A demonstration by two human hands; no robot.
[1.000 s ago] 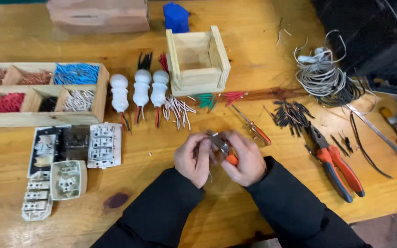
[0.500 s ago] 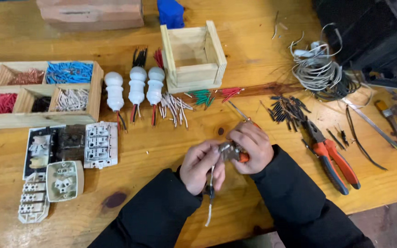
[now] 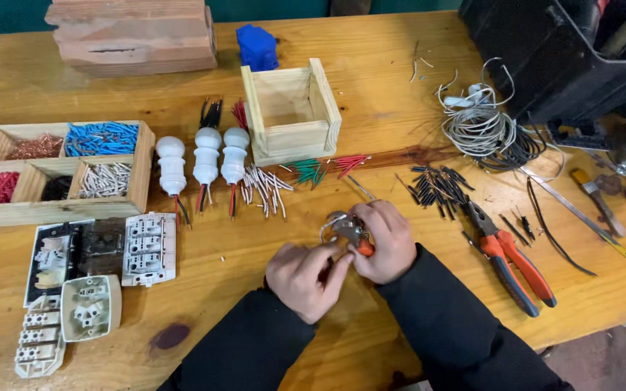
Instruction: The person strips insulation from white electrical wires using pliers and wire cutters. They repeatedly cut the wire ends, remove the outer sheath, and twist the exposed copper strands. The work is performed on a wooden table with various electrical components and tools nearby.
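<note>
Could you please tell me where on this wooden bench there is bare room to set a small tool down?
Bare wood lies between the open pine box and the grey wire coil, and near the front edge below the white switch plates. It is crowded around the orange-handled pliers and black wire offcuts.

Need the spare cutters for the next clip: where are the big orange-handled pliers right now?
Head view, right side of the table: the orange-handled pliers lie just right of the right hand, below the pile of black wire bits.

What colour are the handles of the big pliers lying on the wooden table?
Orange-red big pliers handles, seen in the head view.
</note>
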